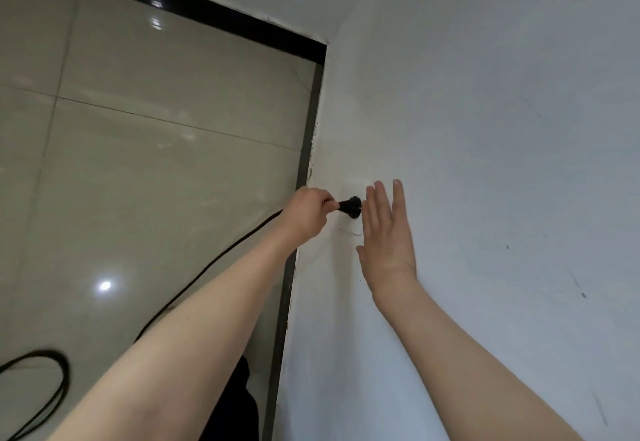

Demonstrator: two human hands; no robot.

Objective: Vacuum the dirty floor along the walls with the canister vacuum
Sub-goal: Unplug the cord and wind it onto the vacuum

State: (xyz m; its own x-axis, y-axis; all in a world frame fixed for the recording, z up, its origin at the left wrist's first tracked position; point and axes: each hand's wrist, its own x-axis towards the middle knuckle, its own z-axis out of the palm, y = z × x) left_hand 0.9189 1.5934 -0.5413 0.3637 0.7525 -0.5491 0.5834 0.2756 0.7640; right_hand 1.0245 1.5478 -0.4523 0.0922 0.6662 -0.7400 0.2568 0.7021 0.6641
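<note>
My left hand (309, 214) grips the black power plug (349, 206) by its rear end, where the cord leaves it. The plug's head sits at the white wall socket plate (350, 229), low on the white wall. My right hand (388, 236) lies flat with straight fingers against the wall just right of the socket, partly covering the plate. The black power cord (221, 253) runs from the plug down to the left across the tiled floor. The vacuum itself is out of view.
The glossy beige tiled floor (138, 163) fills the left half, edged by a dark baseboard (301, 198) along the white wall (502, 128). A loop of black cord (52, 381) lies at the lower left. Dark clothing (239, 402) shows under my left forearm.
</note>
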